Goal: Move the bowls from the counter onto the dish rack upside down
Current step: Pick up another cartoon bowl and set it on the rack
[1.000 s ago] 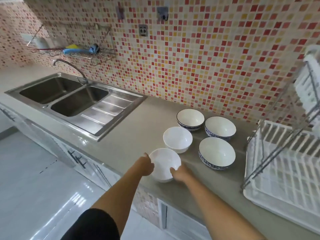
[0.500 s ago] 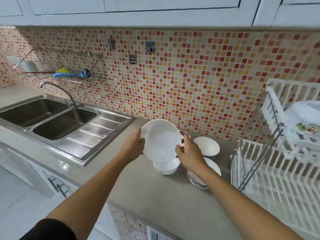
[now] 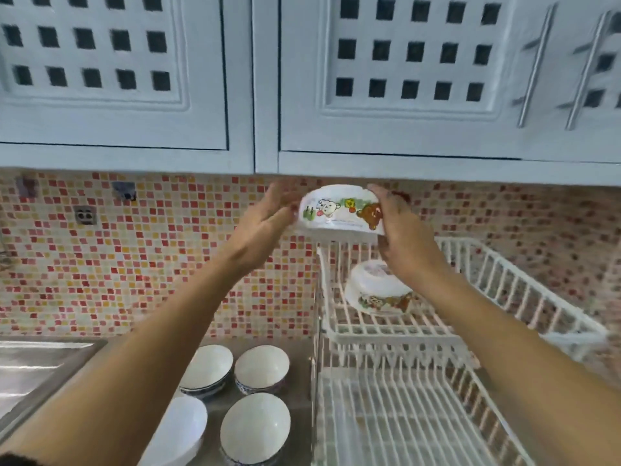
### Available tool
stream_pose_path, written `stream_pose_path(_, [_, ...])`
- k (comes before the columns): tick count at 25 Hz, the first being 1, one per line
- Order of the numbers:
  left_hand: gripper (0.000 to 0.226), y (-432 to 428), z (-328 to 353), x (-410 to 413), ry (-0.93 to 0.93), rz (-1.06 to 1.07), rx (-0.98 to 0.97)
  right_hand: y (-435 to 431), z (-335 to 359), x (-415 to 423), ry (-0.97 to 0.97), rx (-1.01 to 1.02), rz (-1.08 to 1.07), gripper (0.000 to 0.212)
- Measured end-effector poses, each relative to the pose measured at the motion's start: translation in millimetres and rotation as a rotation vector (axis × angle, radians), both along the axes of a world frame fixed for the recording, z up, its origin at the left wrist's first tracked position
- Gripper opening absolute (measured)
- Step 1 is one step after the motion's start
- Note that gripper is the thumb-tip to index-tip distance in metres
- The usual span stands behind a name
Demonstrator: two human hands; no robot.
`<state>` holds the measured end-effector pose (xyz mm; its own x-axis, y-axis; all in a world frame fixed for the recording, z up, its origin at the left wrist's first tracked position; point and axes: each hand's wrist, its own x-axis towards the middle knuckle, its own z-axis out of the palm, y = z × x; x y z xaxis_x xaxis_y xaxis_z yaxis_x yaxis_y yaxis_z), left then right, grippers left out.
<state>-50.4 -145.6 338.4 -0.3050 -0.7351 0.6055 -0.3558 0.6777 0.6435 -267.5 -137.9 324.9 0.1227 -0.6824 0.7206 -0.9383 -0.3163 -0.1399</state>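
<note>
The fingers of the right hand and left hand close on opposite sides of the cartoon-printed bowl, held inverted above the dish rack's upper shelf, just above the bowl already inverted there. The step in hand is judged to be placement: the next move calls for lowering the bowl rim-down onto free shelf wires beside the resting bowl, then releasing. Compared with half a second earlier, the bowl has risen from above the worktop bowls to the rack and been turned over; four bowls remain left of the rack.
</note>
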Motion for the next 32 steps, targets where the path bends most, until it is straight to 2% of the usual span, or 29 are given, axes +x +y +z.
stream_pose_path(3, [0.069,-23,-4,-65,-0.295,0.067,-0.032,-15,-13,-54,0.106,-0.012,-0.070,0.082])
stream_pose_path(4, [0.071,-31,-9,-84,-0.335,0.070,-0.022,-22,-18,-70,0.108,0.002,-0.059,0.082])
stream_pose_path(5, [0.071,-40,-16,-99,-0.347,0.077,-0.002,-29,-23,-86,0.098,0.054,-0.023,0.082])
stream_pose_path(8, [0.079,-66,-37,-125,-0.371,0.127,0.057,-45,-38,-126,-0.036,0.423,0.200,0.097])
stream_pose_path(10, [0.080,-78,-52,-134,-0.419,0.132,0.116,-53,-51,-141,-0.053,0.579,0.290,0.098])
stream_pose_path(13, [0.078,-84,-64,-139,-0.507,0.152,0.162,-69,-64,-146,-0.023,0.656,0.338,0.087])
stream_pose_path(17, [0.077,-87,-70,-142,-0.628,0.182,0.164,-82,-68,-146,0.085,0.736,0.305,0.085])
stream_pose_path(24, [0.087,-95,-77,-144,-0.785,0.167,0.186,-77,-65,-139,0.204,0.786,0.215,0.090])
stream_pose_path(27, [0.095,-89,-66,-135,-0.763,0.132,0.154,-66,-42,-127,0.127,0.768,0.210,0.098])
stream_pose_path(29, [0.084,-86,-52,-116,-0.715,0.183,0.061,-60,-24,-103,0.057,0.678,0.234,0.096])
stream_pose_path(32, [0.065,-85,-34,-66,-0.614,0.387,-0.001,-57,-3,-44,0.071,0.538,0.275,0.082])
